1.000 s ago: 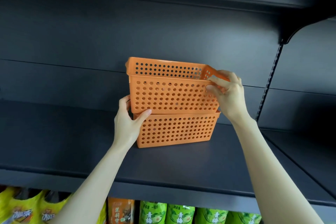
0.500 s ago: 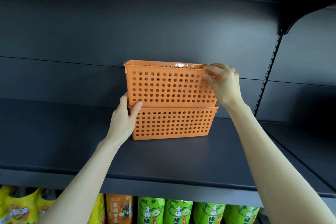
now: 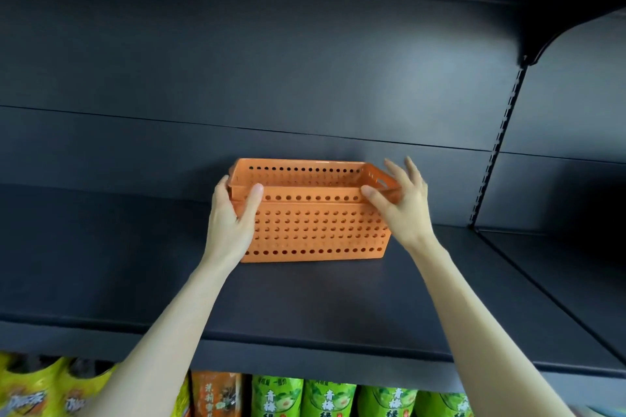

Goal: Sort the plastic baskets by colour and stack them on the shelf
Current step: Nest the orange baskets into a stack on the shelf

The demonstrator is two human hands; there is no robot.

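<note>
Two orange perforated plastic baskets sit nested on the dark shelf [image 3: 305,308]. Only the rim band of the upper basket [image 3: 311,195] shows above the lower basket [image 3: 315,234]. My left hand [image 3: 230,223] grips the left end of the stack, thumb across the front of the rim and fingers round the corner. At the right end is my right hand [image 3: 401,206]: its thumb touches the front of the rim and its fingers are spread and lifted off the basket.
The shelf runs wide and bare to both sides of the baskets. A slotted upright [image 3: 498,145] and bracket divide it from the bay on the right. Below the shelf edge stand green drink bottles [image 3: 328,399] and yellow snack bags [image 3: 34,393].
The upper basket has dropped down into the lower one, so the stack is much lower. My right hand's fingers have let go and spread. My left hand has slid up to the rim.
</note>
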